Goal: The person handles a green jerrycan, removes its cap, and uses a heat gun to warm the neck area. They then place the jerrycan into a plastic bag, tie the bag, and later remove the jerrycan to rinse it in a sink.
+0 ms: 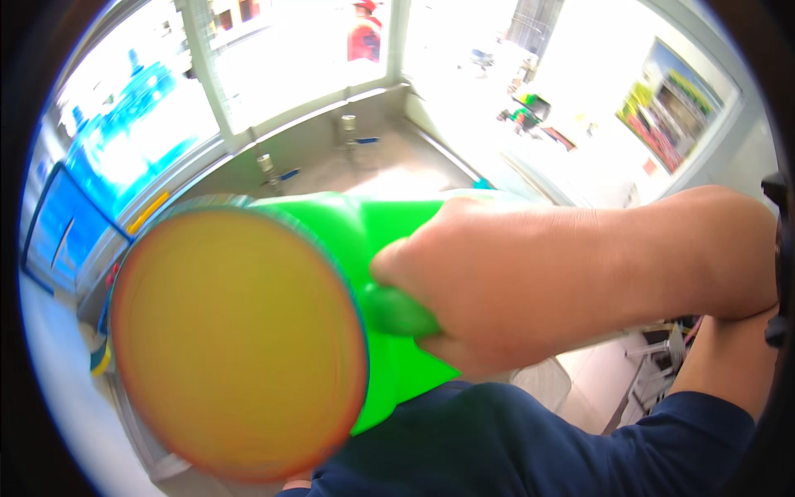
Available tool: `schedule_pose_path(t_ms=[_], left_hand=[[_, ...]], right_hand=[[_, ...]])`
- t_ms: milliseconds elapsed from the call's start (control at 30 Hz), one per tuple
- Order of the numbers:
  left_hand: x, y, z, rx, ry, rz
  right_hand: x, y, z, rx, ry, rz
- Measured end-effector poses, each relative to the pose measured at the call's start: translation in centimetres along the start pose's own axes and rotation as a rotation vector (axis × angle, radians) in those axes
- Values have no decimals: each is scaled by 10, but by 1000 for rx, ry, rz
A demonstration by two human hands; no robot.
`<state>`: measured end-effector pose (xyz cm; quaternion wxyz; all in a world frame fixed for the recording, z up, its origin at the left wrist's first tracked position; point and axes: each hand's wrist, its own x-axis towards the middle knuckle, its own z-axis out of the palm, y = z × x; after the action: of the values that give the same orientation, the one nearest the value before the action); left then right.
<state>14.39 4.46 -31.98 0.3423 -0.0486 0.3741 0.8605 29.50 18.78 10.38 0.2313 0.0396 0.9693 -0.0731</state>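
Note:
My right hand point(480, 290) reaches in from the right, fingers wrapped round the handle of a bright green plastic-looking vessel point(406, 373). Just left of it, very close to the camera, is a large round yellow-orange disc point(240, 340) with a thin bluish rim. Motion blurs both, and I cannot tell whether the disc is part of the green vessel or a separate thing against it. At the lower edge a small patch of skin, perhaps my left hand point(300, 479), shows under the disc; its fingers are hidden.
Beyond stands a basin point(389, 161) with two blue-levered taps point(349, 137) under bright windows. Large blue water bottles point(137, 124) are at the far left; a blue frame point(62, 170) stands nearer. A person in red point(364, 37) is outside. A picture point(671, 103) hangs at right.

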Motion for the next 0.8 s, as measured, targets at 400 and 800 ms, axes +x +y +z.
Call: schedule_pose_path(t_ms=[400, 800], left_hand=[[-107, -156, 53, 254, -164, -344], [-218, -456, 107, -143, -118, -1139]], right_hand=[[-193, 78, 160, 374, -63, 228], [-369, 186, 367, 735, -93, 758]])
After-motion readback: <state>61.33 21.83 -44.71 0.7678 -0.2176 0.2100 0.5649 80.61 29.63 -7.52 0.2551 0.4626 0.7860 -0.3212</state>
